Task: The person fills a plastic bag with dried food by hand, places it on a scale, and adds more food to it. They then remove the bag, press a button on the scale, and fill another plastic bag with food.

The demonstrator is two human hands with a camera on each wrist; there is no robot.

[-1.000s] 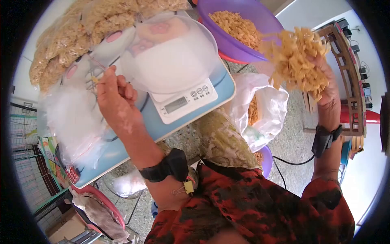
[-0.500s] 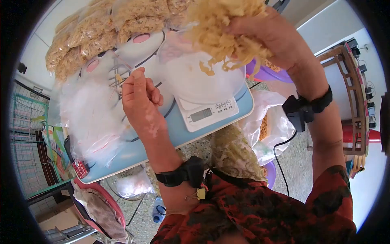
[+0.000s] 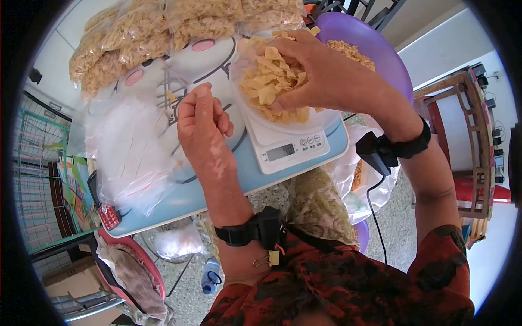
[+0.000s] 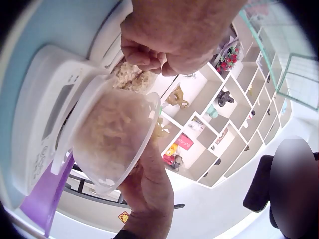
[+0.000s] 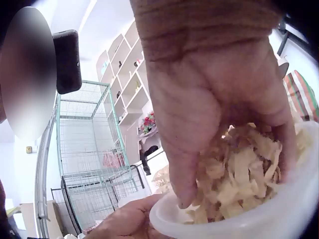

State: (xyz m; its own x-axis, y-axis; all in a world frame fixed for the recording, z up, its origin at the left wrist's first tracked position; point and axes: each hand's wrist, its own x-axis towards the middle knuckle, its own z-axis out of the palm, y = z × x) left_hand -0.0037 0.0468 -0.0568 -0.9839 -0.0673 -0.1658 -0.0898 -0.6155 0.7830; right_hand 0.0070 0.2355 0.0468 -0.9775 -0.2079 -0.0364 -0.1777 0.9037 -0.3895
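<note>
The left wrist view gives what the head view cannot: the bowl (image 4: 114, 139) from the side, its cloudy wall letting the flakes (image 3: 277, 81) show through, and beyond it a shelf unit (image 4: 212, 164) with a bunch of flowers (image 4: 228, 59). The right wrist view looks in over the rim, where I see my thumb and fingers down among the flakes, and a wire cage (image 5: 82, 139) further off. Only the head view has the whole worktop (image 3: 179, 201) in sight, with the bowl standing on the scale (image 3: 291, 149).

My right hand (image 3: 326, 68) reaches in from the side, wrist bent, palm down, its grip curled round the flakes in the bowl. My left hand (image 3: 205, 117) is raised over the worktop to the left of the scale, fingers folded in and thumb pressed to the forefinger.

I count one bowl, one scale and two purple basins: a large basin (image 3: 394, 65) beyond my right hand, and a small basin (image 3: 362, 235) partly hidden low down. One white bag (image 3: 375, 187) of flakes stands below the worktop. Filled packs (image 3: 163, 27) line the far edge, too overlapped to count, and clear bags (image 3: 130, 152) lie heaped to my left.
</note>
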